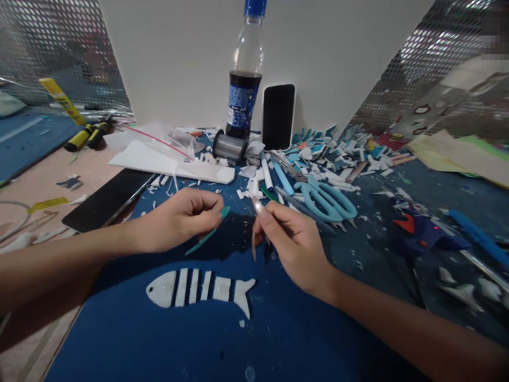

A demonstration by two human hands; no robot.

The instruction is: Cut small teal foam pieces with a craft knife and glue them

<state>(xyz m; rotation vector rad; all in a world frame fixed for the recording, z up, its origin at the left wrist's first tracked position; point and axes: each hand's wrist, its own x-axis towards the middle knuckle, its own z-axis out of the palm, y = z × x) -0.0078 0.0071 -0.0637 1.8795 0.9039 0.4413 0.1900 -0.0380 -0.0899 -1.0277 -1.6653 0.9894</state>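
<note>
Two hands work close together: left hand [181, 220] fingers pinch a thin teal strip [207, 236], light and bendy, best held near its end; right hand [292, 241] fingers grip a slim tool [254, 228].

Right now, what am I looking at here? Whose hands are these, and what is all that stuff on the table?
The camera sits on a person's head and looks down, so these are that person's own two bare hands. The left hand pinches a thin teal strip. The right hand holds a slim stick-like tool; what kind is too small to tell. Below them, on the blue mat, lies a white fish made of cut pieces. Farther back are light blue scissors, a cola bottle, a phone leaning on the wall, and many paper scraps. A blue glue gun lies at the right.
</note>
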